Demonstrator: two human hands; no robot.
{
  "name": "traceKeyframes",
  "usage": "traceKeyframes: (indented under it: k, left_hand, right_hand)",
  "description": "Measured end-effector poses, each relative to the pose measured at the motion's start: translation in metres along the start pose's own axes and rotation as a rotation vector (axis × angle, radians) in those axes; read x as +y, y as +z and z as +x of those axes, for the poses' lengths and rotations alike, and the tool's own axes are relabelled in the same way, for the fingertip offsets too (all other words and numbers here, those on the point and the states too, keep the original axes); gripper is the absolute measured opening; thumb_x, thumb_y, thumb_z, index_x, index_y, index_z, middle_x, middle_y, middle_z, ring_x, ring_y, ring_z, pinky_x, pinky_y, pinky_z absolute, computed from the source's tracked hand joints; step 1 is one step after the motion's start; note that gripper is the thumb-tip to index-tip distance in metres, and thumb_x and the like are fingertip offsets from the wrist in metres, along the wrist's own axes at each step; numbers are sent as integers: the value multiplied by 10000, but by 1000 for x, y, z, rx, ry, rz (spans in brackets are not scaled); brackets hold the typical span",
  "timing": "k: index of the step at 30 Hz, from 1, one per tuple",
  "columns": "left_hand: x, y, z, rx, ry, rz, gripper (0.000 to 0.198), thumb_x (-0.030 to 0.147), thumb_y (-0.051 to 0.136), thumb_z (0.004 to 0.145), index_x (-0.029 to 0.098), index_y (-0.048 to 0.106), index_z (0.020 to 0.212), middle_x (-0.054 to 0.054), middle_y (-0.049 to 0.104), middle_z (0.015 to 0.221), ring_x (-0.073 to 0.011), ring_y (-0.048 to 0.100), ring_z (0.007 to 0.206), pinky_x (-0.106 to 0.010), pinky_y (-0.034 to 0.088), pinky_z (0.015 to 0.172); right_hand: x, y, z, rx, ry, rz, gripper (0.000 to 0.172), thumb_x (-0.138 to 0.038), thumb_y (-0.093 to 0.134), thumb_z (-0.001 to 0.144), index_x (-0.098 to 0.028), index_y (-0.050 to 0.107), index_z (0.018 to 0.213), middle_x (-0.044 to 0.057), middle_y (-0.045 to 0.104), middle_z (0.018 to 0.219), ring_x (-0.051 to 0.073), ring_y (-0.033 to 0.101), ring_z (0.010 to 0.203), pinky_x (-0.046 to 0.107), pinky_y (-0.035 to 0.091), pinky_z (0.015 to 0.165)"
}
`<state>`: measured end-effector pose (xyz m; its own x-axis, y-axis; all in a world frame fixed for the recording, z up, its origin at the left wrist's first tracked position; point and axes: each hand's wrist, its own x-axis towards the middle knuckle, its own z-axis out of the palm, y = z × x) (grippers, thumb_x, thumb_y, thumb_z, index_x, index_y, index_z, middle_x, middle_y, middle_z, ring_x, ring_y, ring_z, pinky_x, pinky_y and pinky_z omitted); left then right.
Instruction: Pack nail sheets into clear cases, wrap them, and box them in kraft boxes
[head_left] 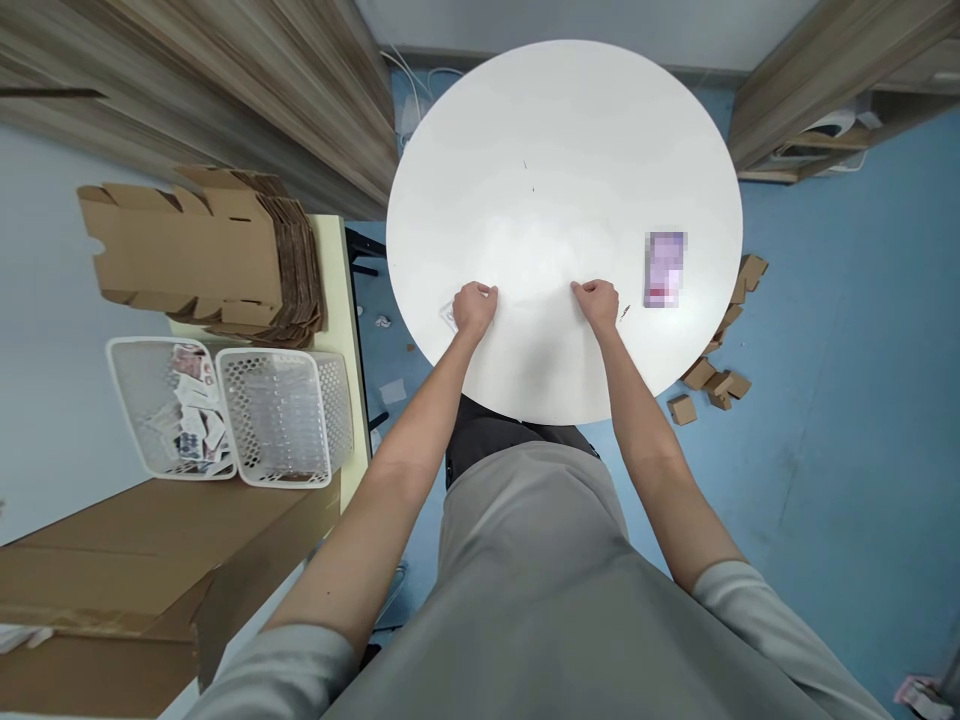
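Observation:
Over the near part of the round white table, my left hand is closed, thumb and fingers pinched together. A short way to its right, my right hand has much the same pinched shape. Whether anything thin or clear sits between the fingers I cannot make out. The white tabletop shows between the two hands. A faint, clear plastic-looking piece lies at the left side of my left hand, partly hidden by it. To the right of my right hand is a blurred purple rectangular object on the table.
A side table at left carries stacked flat cardboard boxes. Also there are a white basket of small packets and another basket of clear plastic pieces. Small brown boxes lie on the floor at right. An open carton stands lower left.

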<state>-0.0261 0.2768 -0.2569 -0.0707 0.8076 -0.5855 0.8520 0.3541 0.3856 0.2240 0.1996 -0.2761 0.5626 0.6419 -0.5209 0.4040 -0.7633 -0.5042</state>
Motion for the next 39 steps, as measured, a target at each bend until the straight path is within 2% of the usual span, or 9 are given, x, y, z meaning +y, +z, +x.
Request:
traceKeyframes:
  k: [5, 11, 14, 17, 23, 27, 30, 33, 39]
  left_hand:
    - [3, -3, 12, 20, 41, 17, 204, 339, 583, 1081, 236, 758, 1095, -81, 824, 1173, -287, 738, 1165, -384, 528, 1028]
    - [9, 7, 14, 6, 56, 1, 282, 465, 711, 1014, 225, 732, 1160, -114, 813, 1215, -327, 712, 1225, -419, 520, 1060]
    - [17, 15, 13, -24, 55, 5, 176, 381, 691, 1016, 242, 737, 1113, -98, 813, 1200, -307, 723, 1195, -404, 526, 1029]
    - [18, 18, 11, -28, 63, -13, 110, 312, 649, 1020, 255, 739, 1049, -74, 816, 1160, -284, 741, 1138, -387, 534, 975]
    - [1, 8, 10, 22, 71, -13, 108, 324, 636, 1031, 259, 721, 1046, -70, 817, 1097, -300, 737, 1125, -404, 529, 982]
    - [9, 9, 14, 39, 71, -12, 255, 435, 689, 1027, 241, 694, 1193, -91, 815, 1106, -328, 719, 1182, -429, 522, 1026]
    - [25, 13, 19, 3, 63, 16, 150, 318, 642, 1036, 244, 712, 1146, -97, 811, 1166, -317, 719, 1192, -420, 526, 1013]
    - [34, 13, 22, -41, 46, 38, 154, 219, 585, 1026, 252, 729, 1072, -94, 809, 1184, -307, 731, 1151, -407, 538, 959]
    - [19, 1, 18, -39, 93, 74, 180, 244, 553, 1041, 259, 722, 1100, -89, 810, 1178, -312, 728, 1143, -420, 543, 985]
  right_hand:
    - [-1, -5, 0, -7, -41, -28, 225, -329, 667, 1002, -235, 643, 799, 57, 726, 865, 244, 655, 866, 377, 501, 873]
    - [4, -9, -15, -37, -19, -41, 312, -387, 691, 998, -252, 579, 741, 35, 693, 820, 234, 631, 812, 369, 489, 819]
    - [0, -6, -13, 1, -22, -35, 313, -454, 702, 1002, -248, 602, 790, 48, 713, 866, 245, 646, 836, 378, 504, 836]
    - [-1, -7, -7, 50, -42, -25, 208, -389, 653, 1025, -228, 657, 893, 78, 757, 961, 257, 675, 899, 393, 521, 887]
    - [12, -13, -4, 35, -67, -44, 186, -360, 630, 1015, -217, 713, 931, 110, 797, 1026, 286, 707, 978, 426, 546, 936]
    - [9, -12, -4, 27, -24, -41, 217, -427, 684, 990, -214, 727, 996, 112, 802, 1078, 295, 714, 1008, 441, 557, 946]
    - [-3, -9, -1, 58, -12, -50, 206, -393, 635, 1028, -208, 725, 1028, 121, 798, 1119, 290, 716, 1014, 437, 553, 954]
    - [-9, -8, -2, 48, -24, -75, 206, -319, 561, 1063, -205, 724, 1012, 124, 799, 1114, 283, 717, 1013, 422, 542, 964]
    - [-1, -9, -16, 14, -4, -87, 190, -313, 567, 1052, -224, 701, 950, 111, 803, 1078, 289, 711, 1009, 419, 540, 958]
